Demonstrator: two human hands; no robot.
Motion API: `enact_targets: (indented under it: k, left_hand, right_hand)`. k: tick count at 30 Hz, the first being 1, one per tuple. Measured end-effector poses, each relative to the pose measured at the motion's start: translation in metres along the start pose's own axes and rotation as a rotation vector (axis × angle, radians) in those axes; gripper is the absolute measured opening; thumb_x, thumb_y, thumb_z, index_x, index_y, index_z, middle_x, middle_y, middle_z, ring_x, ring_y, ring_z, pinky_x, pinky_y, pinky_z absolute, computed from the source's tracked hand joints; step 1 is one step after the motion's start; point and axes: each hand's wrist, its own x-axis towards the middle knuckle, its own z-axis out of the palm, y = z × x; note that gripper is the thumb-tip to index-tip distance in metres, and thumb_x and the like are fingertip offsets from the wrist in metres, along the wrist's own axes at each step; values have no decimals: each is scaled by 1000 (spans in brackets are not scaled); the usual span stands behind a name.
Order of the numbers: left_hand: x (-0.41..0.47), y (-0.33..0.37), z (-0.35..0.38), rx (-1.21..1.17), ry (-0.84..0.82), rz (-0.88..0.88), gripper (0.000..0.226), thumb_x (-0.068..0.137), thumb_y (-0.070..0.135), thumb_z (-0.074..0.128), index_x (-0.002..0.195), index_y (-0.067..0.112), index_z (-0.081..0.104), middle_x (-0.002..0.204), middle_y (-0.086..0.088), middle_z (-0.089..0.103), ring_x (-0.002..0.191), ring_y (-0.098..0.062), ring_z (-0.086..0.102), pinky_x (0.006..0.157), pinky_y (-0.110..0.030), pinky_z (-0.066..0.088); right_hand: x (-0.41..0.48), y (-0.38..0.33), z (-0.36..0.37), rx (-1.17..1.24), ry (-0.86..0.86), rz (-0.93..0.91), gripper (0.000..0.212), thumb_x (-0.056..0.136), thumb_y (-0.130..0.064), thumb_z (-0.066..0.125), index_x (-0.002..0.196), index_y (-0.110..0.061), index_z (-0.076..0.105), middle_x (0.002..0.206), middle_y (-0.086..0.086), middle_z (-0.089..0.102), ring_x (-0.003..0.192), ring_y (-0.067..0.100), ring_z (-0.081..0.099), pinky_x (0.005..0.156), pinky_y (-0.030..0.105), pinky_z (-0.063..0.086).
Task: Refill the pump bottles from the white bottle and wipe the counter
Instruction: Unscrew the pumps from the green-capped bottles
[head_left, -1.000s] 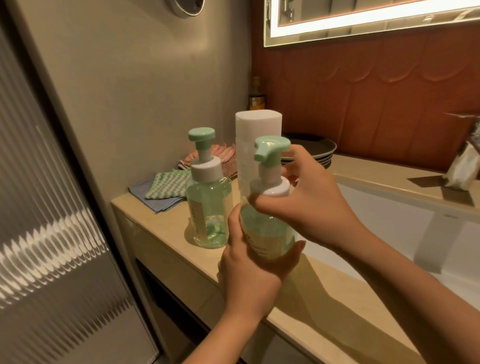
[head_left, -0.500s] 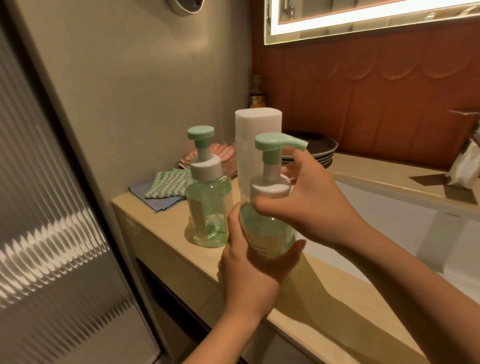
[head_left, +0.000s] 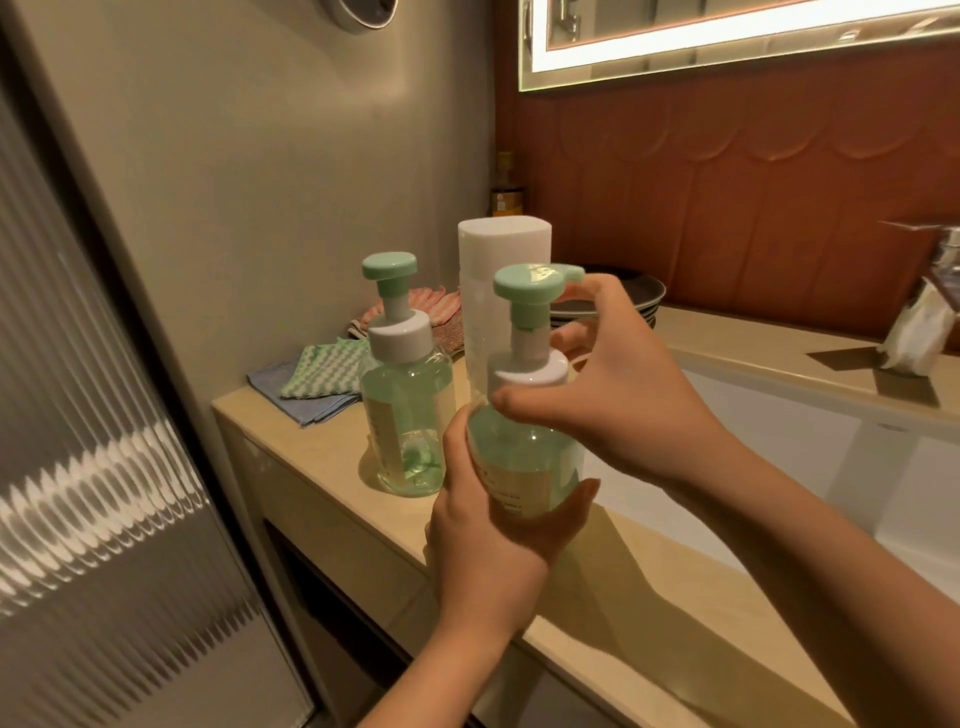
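Our left hand (head_left: 488, 545) grips a pump bottle (head_left: 522, 457); our right hand's (head_left: 623, 395) fingers pinch its white collar (head_left: 527, 371). We judge we're unscrewing the pump; next, lift it off.

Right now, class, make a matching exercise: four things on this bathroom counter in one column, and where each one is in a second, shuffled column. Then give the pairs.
Things
1. clear pump bottle with green head in the hands
2. second clear green-headed pump bottle
3. tall white plastic bottle
4. folded green-and-white cloth

Places
A. lying on a blue cloth by the wall
B. standing alone on the counter
C. held above the counter edge
D. standing behind the held bottle

Pairs: 1-C, 2-B, 3-D, 4-A
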Motion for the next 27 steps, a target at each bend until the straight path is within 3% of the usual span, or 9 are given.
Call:
enact_targets:
  k: [2,5,10,12,14,16,19,23,27]
  left_hand:
    - [1,1,0,6,0,-3,80,51,73,66,113,73,15,101,59,40,90,30,44,72,-1,37]
    - [1,-1,1,-2,6,-11,81,50,75,66,114,70,17,100,56,44,89,26,48,74,-10,41]
    - [0,0,1,1,32,-8,84,48,70,69,118,66,23,94,42,52,90,8,56,79,-25,49]
    - [-1,1,1,-3,25,3,83,50,70,70,116,72,20,101,49,49,95,17,52,78,-15,45]
    - [0,1,0,-8,23,15,81,52,70,70,116,71,20,105,54,44,95,25,48,75,-3,39]
    - [1,1,0,-3,25,6,80,52,72,69,116,70,21,104,55,44,91,27,47,72,1,37]
    - [1,0,1,-1,24,-4,82,51,72,69,118,64,24,101,56,44,88,28,46,70,3,36]
    - [0,-2,1,-23,34,-6,86,50,69,73,123,55,30,106,38,57,98,11,57,80,-17,48]
    - [-1,1,1,-15,39,-20,83,46,69,73,115,67,27,104,32,57,99,-3,60,85,-29,51]
  right_hand:
    - [0,-1,-1,90,-61,22,76,60,-24,76,124,-30,35,104,-12,62,91,1,60,70,17,51]
    - [2,0,-1,136,-104,20,75,70,-18,73,130,-30,31,114,-12,58,101,5,57,75,19,49]
    - [1,3,0,14,-27,-34,90,59,-36,85,130,-35,31,101,-20,53,89,-5,54,67,9,47]
    - [1,3,0,22,0,-57,83,58,-32,85,125,-32,36,90,-17,59,87,-9,55,65,7,47]
    - [1,3,-1,77,-13,-52,80,55,-29,79,123,-29,38,85,-15,63,85,-7,59,68,14,52]
    - [2,2,-1,98,-29,-76,79,56,-20,76,124,-29,38,88,-16,66,88,-2,62,74,23,55]
    - [2,0,-3,124,-18,-148,78,64,-7,76,126,-33,37,99,-18,63,94,2,62,77,25,56]
    - [1,-6,-8,189,47,-228,78,73,-9,75,134,-37,34,117,-13,54,98,8,61,81,27,55]
    - [3,-7,-13,344,166,-246,72,77,-9,74,134,-32,36,112,-10,55,96,8,61,76,24,53]
